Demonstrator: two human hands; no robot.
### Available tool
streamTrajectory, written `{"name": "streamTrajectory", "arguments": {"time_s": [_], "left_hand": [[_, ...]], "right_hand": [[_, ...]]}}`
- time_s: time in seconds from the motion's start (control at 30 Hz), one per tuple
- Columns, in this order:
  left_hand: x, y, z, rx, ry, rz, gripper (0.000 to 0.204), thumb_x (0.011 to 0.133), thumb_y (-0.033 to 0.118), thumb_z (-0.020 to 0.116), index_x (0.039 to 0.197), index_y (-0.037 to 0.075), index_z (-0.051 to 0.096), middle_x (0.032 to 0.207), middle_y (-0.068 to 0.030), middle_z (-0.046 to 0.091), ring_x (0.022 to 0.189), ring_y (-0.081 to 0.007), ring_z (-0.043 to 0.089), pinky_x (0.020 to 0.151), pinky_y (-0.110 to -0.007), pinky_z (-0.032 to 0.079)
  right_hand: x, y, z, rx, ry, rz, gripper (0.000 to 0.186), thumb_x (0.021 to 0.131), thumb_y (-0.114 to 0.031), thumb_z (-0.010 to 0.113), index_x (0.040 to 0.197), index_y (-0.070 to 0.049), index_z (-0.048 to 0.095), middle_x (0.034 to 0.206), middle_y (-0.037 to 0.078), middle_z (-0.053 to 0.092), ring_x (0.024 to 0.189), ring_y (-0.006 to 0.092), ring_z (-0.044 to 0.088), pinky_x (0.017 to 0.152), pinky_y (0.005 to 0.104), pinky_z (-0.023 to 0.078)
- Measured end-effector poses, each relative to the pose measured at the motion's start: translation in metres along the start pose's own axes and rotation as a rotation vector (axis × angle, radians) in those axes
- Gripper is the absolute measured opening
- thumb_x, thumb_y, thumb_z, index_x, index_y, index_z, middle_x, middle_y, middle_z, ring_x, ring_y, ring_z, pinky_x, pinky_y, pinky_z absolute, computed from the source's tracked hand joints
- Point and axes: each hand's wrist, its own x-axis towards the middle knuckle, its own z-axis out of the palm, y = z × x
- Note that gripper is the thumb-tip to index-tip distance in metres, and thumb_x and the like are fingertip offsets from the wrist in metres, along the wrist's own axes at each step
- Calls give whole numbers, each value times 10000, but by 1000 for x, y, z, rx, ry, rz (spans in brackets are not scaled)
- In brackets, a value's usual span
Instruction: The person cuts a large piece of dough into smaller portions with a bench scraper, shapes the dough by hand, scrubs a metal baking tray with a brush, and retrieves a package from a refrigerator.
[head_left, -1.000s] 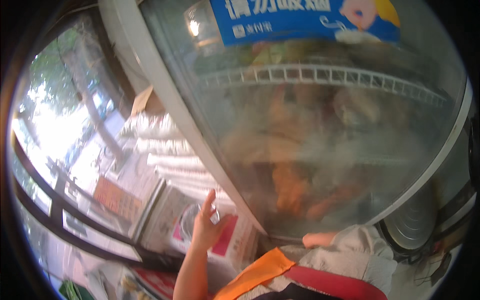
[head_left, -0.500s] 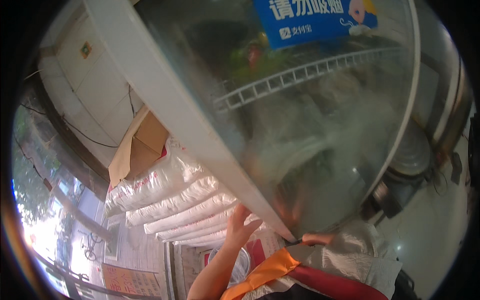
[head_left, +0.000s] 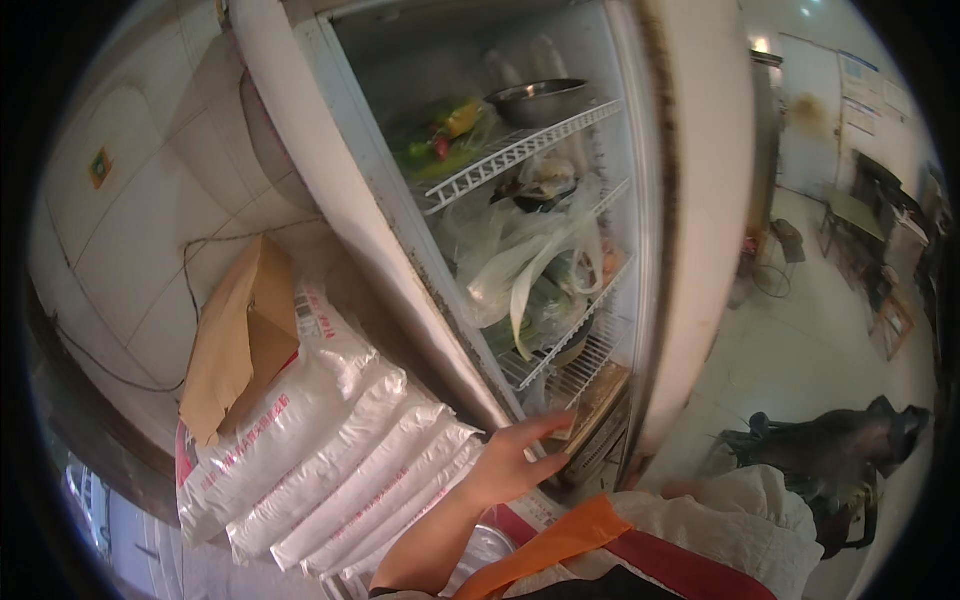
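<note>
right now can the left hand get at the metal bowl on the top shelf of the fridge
Probably yes. The left hand rests low at the fridge opening, and nothing blocks the way up to the metal bowl; plastic bags sit on lower shelves. It is a long reach up.

Left arm: bare, comes up from the bottom edge and leans toward the upper right.
Left wrist: almost straight, bent back just a little.
Left hand [head_left: 510, 462]: stretched out and open, back of the hand facing up.
Left fingers [head_left: 545, 428]: long and flat, close together, pointing up and to the right, not curled round anything.
Left thumb: sticks out low on the right side, apart from the fingers.
Right hand: cannot be seen.
Body: a white sleeve and an orange strap show at the bottom.
</note>
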Motion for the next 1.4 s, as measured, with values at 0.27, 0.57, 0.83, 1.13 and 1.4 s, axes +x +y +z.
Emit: {"name": "streamTrajectory", "arguments": {"time_s": [0.27, 0.57, 0.83, 1.13, 1.4], "left_hand": [[81, 49, -39, 274, -30, 171, 702, 787, 125, 763, 1415, 71, 454, 1560, -142, 316, 1437, -298, 308, 1156, -389, 264], [320, 13, -86, 202, 309, -93, 608, 835, 230, 707, 1344, -33, 504, 1401, -177, 507, 1190, -266, 535, 994, -358, 401], [361, -84, -154, -123, 799, -688, 428, 938, 218, 580, 1266, -54, 542, 1232, -179, 575, 1009, -285, 565, 805, -444, 461], [351, -72, -134, -154, 865, -386, 279, 881, 140, 626, 1118, -8, 633, 981, -88, 647, 866, -195, 581, 773, -353, 459], [364, -68, -149, -227, 836, -627, 318, 948, 266, 609, 1112, -6, 616, 959, -109, 637, 847, -217, 573, 766, -375, 445]], "right_hand": [[-14, 51, 56, 128, -5, 123, 166, 802, -143, 597, 869, -55, 721, 864, 173, 692, 791, 374, 650, 725, 483, 521], [85, 11, -114, 231, 915, -162, 178, 864, -157, 584, 839, -20, 695, 805, 170, 668, 738, 331, 639, 677, 440, 512], [-144, -116, -567, 235, 1866, -838, 622, 727, -178, 765, 1308, -89, 565, 1311, 147, 561, 1308, 357, 436, 1049, 502, 350], [-71, -33, -682, -72, 1934, -366, 194, 701, -106, 609, 865, -33, 682, 969, 157, 626, 1013, 348, 569, 813, 423, 496], [-86, -62, -635, 38, 2002, -789, 128, 745, -91, 630, 848, -32, 680, 861, 140, 650, 869, 327, 636, 797, 442, 523]]}}
